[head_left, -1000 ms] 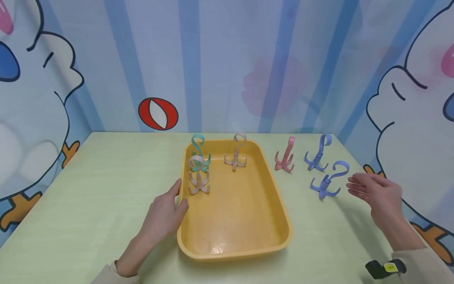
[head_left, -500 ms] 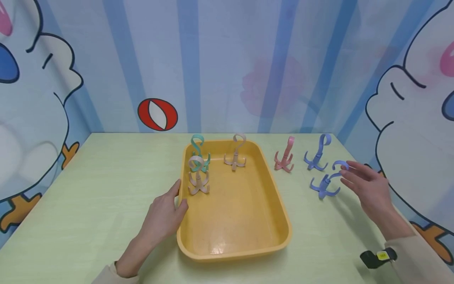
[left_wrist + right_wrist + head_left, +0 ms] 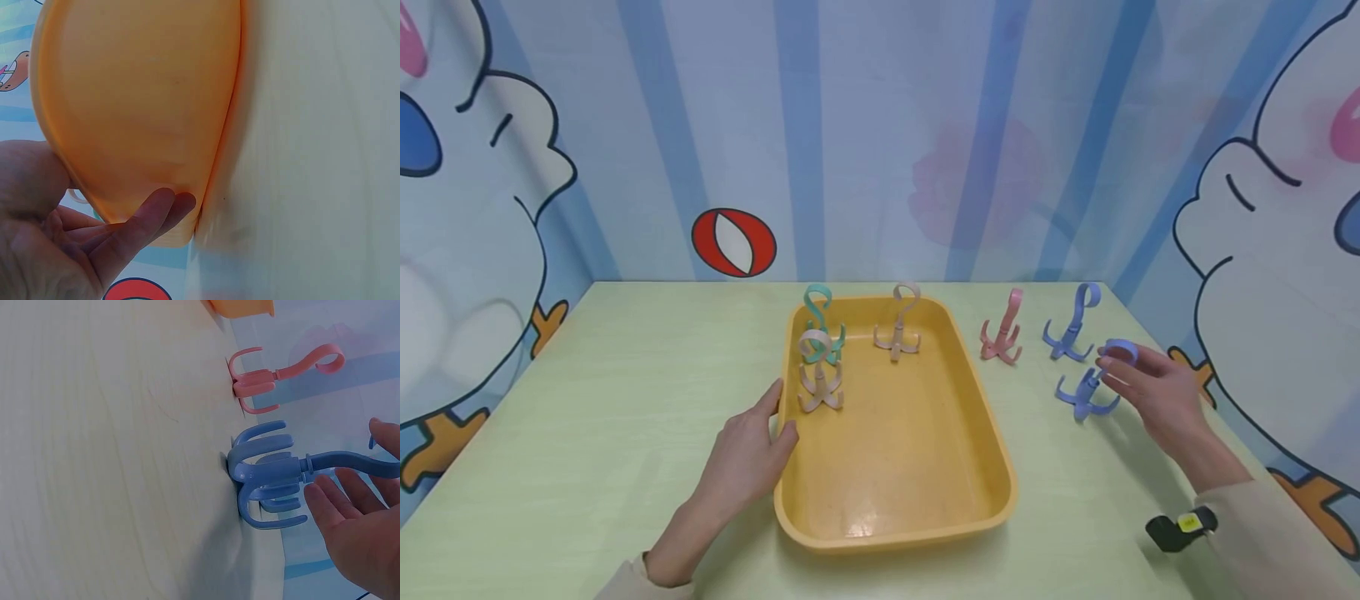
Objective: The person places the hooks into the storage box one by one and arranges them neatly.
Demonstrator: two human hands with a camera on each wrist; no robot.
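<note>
My left hand (image 3: 745,450) grips the left wall of a yellow plastic tray (image 3: 910,467), thumb at the rim and fingers along the outer side. A teal hanger hook (image 3: 814,293) and two pale beige ones, the nearer hook (image 3: 822,385) and the farther hook (image 3: 897,340), stand in the tray. My right hand (image 3: 1161,396) is around the upper curve of a blue multi-prong hanger hook (image 3: 1084,398) standing on the table. In the right wrist view, its fingers (image 3: 328,503) lie beside the hook's neck, and the thumb is apart from it on the other side.
Behind the nearer blue hook stands another blue hook (image 3: 1066,343), with a pink hook (image 3: 1000,340) to its left, right of the tray. The pale green table (image 3: 625,417) ends at a striped blue backdrop (image 3: 880,150) with cartoon figures at both sides.
My right hand has moved left and its fingers have come around the nearer blue hook's curved top. The left hand, tray and hooks have stayed in place.
</note>
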